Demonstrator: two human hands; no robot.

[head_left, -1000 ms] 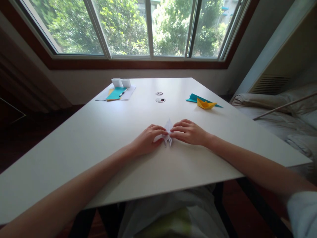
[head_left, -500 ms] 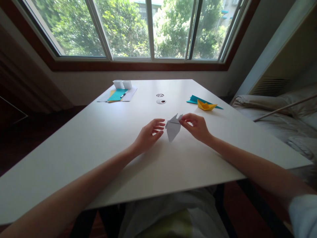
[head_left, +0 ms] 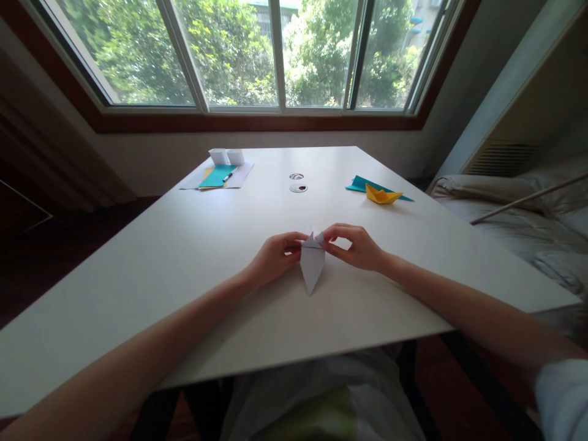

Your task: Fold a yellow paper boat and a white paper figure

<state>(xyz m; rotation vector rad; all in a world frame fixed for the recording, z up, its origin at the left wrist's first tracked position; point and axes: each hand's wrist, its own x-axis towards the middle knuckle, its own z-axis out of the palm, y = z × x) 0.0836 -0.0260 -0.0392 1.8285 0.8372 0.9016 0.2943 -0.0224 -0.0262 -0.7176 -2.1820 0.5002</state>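
A white folded-paper figure [head_left: 313, 267], pointed at its lower end and with small peaks at the top, is held between both hands over the near part of the white table [head_left: 193, 269]. My left hand [head_left: 278, 256] pinches its upper left side, with the thumb and fingertips partly hidden by the paper. On the other side, my right hand [head_left: 353, 246] grips the upper right corner between thumb and forefinger. The paper's lower tip hangs toward me.
A yellow paper boat [head_left: 383, 195] and a teal paper plane [head_left: 361, 184] lie at the right. Teal sheets [head_left: 215, 176], a pen [head_left: 228, 177] and two white paper boxes [head_left: 236, 157] are at the far left. Round cable covers [head_left: 298, 188] sit mid-table.
The paper figure has come nearer to me and its point has turned straight down. My left hand, formerly apart with spread fingers, has closed on its left side. My right hand moved left with it.
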